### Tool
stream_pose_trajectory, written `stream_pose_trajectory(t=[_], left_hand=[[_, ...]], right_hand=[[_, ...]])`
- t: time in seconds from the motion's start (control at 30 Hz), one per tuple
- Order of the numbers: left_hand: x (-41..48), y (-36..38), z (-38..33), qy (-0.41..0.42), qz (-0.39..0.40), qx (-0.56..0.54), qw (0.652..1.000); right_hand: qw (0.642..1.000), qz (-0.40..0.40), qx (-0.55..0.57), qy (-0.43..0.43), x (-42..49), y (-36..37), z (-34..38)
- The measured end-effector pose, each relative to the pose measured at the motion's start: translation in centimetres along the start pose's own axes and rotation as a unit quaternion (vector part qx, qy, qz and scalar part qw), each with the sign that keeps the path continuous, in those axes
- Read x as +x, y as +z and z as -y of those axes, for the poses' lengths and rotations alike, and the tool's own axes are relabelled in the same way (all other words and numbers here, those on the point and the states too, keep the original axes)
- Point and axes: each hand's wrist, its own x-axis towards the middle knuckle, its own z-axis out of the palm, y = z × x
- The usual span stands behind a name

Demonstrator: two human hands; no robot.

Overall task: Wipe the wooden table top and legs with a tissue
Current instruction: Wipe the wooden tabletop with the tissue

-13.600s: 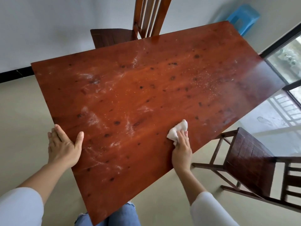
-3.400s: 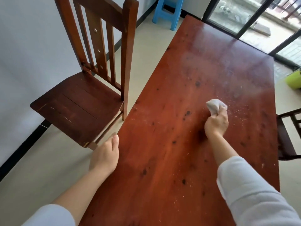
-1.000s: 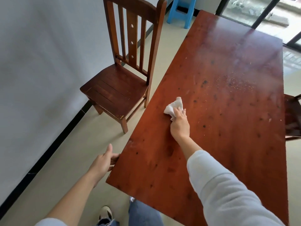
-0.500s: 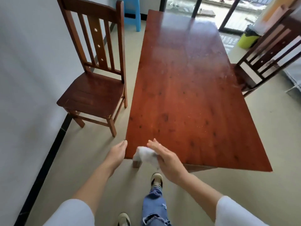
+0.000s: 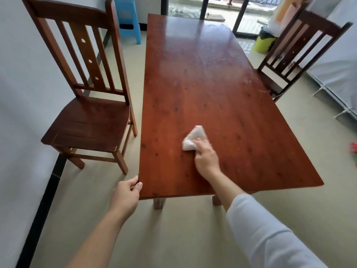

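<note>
Pressing a crumpled white tissue (image 5: 193,138) onto the wooden table top (image 5: 202,89), my right hand (image 5: 205,158) is closed over its near edge, most of the tissue poking out past my fingertips. My left hand (image 5: 126,197) curls around the table's near left corner, well apart from the right. Beyond my left hand stands a wooden chair (image 5: 87,105); two table legs (image 5: 159,203) show below the near edge.

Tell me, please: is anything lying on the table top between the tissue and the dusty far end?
Nothing visible. The right hand presses the tissue on the table top, and the wood ahead is bare up to the far edge, apart from pale dust and specks. The left hand grips the near left corner.
</note>
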Motion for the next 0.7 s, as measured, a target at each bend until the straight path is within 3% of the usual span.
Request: stream_pose_trajectory(t=[0.2,0.33,0.43,0.53,0.6,0.63,0.7], left_hand=[[-0.6,-0.3,-0.4,0.019,0.014,-0.031,0.999],[-0.9,-0.3,-0.3,0.009,0.019,-0.056,0.998],[-1.1,0.1,-0.2,0.007,0.002,-0.058,0.998],[-1.2,0.6,-0.1,0.009,-0.012,-0.064,0.998],[-1.1,0.8,0.2,0.015,-0.023,-0.061,0.998],[-1.0,1.0,0.3,0.018,-0.029,-0.062,0.997],[-0.8,1.2,0.5,0.03,-0.045,-0.072,0.996]], right_hand=[[0.96,0.164,0.052,-0.22,-8.7,3.6,3.8],[0.928,0.279,0.113,-0.22,-12.8,0.8,2.9],[0.959,0.177,0.167,-0.144,-10.6,-2.3,1.7],[0.996,0.007,0.086,-0.029,-6.4,-4.3,-0.8],[0.999,-0.021,0.024,0.029,-5.3,-3.3,-2.1],[1.0,-0.009,-0.001,0.005,-5.5,-2.1,-2.3],[0.991,0.032,-0.014,-0.127,-7.3,0.9,-1.8]])
